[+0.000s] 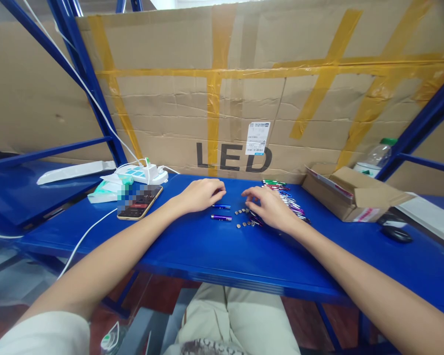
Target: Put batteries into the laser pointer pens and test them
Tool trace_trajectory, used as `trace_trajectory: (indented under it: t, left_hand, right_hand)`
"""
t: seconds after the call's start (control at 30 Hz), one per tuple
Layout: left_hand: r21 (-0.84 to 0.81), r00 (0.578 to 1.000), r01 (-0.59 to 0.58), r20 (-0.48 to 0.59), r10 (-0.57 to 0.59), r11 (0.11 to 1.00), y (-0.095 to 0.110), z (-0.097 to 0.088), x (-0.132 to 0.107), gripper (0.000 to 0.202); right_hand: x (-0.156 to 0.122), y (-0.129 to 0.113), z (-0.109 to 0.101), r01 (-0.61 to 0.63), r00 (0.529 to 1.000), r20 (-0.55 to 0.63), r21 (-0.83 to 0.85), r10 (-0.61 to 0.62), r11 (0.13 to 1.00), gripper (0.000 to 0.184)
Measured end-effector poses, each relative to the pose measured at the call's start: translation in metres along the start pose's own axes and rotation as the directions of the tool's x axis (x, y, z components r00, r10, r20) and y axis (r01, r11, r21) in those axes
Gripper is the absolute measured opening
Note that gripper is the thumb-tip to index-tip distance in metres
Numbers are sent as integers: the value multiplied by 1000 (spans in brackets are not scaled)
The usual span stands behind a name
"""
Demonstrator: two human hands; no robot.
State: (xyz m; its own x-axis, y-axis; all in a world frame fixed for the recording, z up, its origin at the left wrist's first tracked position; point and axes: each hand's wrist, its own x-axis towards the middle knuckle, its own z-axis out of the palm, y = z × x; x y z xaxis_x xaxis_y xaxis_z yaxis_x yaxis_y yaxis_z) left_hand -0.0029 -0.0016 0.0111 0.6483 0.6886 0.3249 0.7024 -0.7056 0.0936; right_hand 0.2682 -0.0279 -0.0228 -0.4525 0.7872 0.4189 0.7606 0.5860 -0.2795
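Observation:
My left hand (204, 194) rests on the blue table with its fingers curled in; what they hold, if anything, is hidden. Just in front of it lie a blue metal tube (221, 206) and a purple metal tube (221, 218), both like small penlights. My right hand (269, 203) hovers with bent fingers and a gap between thumb and forefinger, nothing visible in it. Below its fingertips several small round button cells (244, 224) lie scattered on the table. A pile of coloured metal penlights (294, 206) sits beside and partly behind this hand.
A phone (139, 202) and a white power strip (144, 173) with cables are at the left. An opened cardboard box (350, 195), a black mouse (396, 233) and a plastic bottle (375, 157) stand at the right. A large cardboard sheet (163, 108) closes off the back.

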Motion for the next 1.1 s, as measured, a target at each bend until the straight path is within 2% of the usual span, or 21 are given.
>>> trace_trajectory:
  t: [0.13,0.4,0.5,0.63,0.77,1.1]
  left_hand:
    - [-17,1000,-7,-28,6,1000,3,-2,0,24]
    - [74,994,50,92,-57,996,-7,4,-2,26]
    - [88,995,43,86,-50,995,-9,4,-3,26]
    - [55,997,13,79,-18,998,-10,4,-3,28]
    - [3,996,-13,85,13,1000,-10,4,-2,28]
    - [-32,994,-43,102,46,999,-12,8,-2,30]
  right_hand:
    - [-1,-2,-4,-34,999,21,-67,35,997,17]
    - [-2,2,-13,-104,994,8,-66,105,992,20]
    - [-2,4,-16,-90,993,68,-31,92,995,18]
    - [-2,6,-21,-16,986,165,36,9,999,15]
    - [-3,7,-23,50,975,215,27,-55,998,9]
    - [-5,8,-26,-17,961,275,-46,29,999,13]
